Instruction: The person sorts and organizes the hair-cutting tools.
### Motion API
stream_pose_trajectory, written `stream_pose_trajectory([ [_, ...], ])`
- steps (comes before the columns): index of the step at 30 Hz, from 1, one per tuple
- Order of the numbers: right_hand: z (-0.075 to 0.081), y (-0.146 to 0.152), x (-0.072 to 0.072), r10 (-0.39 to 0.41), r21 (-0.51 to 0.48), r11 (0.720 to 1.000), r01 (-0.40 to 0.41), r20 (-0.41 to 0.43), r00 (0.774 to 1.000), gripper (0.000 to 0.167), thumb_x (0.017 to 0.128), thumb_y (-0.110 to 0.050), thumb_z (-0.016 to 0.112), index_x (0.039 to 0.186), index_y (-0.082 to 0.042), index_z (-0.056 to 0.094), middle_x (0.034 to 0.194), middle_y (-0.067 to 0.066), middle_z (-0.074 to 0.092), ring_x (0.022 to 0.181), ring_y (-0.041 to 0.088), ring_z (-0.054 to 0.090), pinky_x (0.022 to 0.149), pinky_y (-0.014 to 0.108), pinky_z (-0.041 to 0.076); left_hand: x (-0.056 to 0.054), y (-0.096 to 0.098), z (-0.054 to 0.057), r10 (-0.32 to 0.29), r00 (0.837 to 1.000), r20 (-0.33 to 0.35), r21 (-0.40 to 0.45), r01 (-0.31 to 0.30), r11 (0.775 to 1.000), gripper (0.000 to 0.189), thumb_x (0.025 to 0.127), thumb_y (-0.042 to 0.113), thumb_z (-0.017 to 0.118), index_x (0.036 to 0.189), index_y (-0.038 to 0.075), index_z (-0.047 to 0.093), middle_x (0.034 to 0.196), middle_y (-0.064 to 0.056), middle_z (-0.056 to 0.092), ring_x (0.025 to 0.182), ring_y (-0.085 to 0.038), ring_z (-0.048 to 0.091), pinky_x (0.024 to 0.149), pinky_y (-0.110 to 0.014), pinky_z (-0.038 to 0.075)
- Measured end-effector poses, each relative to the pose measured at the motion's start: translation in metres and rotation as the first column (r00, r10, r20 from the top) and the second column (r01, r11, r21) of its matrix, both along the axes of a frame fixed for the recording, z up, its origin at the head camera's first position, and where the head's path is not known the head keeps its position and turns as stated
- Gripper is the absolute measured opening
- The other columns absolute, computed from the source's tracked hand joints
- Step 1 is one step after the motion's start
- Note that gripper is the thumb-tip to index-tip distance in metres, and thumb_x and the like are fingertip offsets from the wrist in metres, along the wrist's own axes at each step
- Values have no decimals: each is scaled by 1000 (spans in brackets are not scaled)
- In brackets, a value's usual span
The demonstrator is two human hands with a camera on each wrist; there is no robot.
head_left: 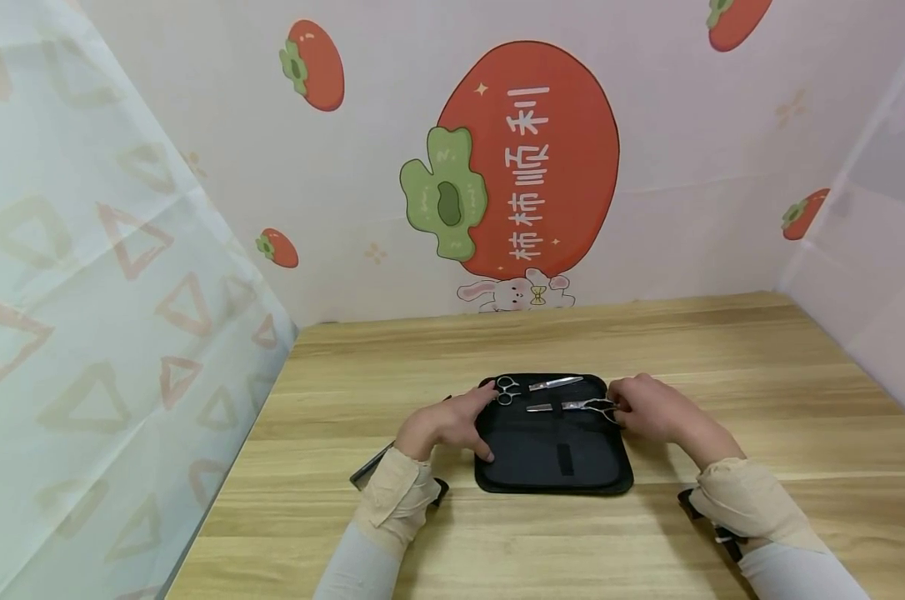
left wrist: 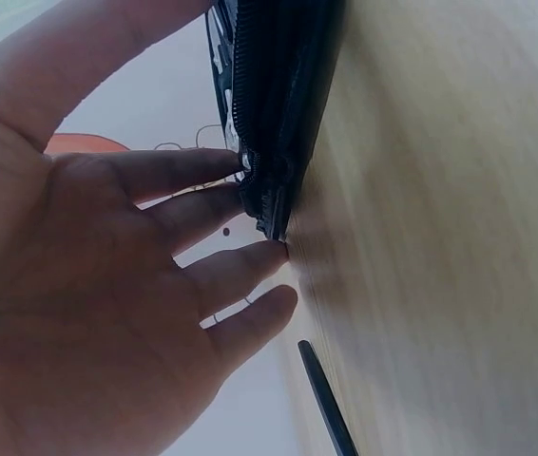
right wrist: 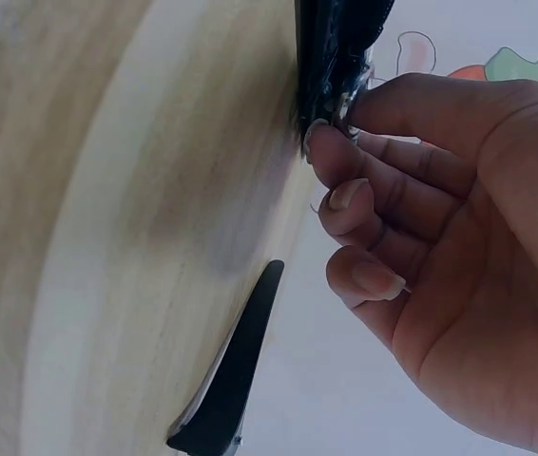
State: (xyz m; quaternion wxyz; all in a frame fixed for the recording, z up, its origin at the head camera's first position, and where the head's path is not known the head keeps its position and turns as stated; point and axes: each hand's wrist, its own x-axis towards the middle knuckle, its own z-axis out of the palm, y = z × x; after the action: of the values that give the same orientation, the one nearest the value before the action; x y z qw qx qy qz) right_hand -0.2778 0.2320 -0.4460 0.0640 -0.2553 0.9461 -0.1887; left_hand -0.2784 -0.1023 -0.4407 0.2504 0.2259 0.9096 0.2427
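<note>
A black zip case (head_left: 527,467) lies spread on the table with two silver scissors in it. The upper scissors (head_left: 553,383) sit under a strap, their finger rings towards the left. Below them, the other scissors (head_left: 572,407) point left, also under a strap, with their handles at the right edge. My right hand (head_left: 651,408) pinches these handles between thumb and forefinger, and its other fingers curl loosely in the right wrist view. My left hand (head_left: 456,421) rests on the case's left edge, fingers extended and thumb near the front corner.
A dark, slim bar (head_left: 373,467) lies left of the case, partly hidden behind my left wrist. In the right wrist view a black tapered thing (right wrist: 231,370) lies on the wooden table (head_left: 332,400). Printed cloth hangs behind and at both sides.
</note>
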Motion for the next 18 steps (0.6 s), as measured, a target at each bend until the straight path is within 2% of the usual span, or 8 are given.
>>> stream_pose_trajectory([
  [11,2,-8,3,-29,38,999,30,-25,999,8,92,-3,64,99,-3,68,76,-2,58,67,14,50,61,33,43,0,0,1,-18,1000,-5,1,18,1000,105,79,14,90,162,6,25,171,-10,9,157,-28,14,124,-46,23],
  [18,1,-13,5,-39,16,999,40,-81,996,12,90,-1,66,101,1,70,76,0,61,68,15,53,63,37,47,1,0,2,-22,1000,11,2,22,1000,105,81,14,88,162,6,23,172,-9,7,157,-28,10,124,-46,21],
])
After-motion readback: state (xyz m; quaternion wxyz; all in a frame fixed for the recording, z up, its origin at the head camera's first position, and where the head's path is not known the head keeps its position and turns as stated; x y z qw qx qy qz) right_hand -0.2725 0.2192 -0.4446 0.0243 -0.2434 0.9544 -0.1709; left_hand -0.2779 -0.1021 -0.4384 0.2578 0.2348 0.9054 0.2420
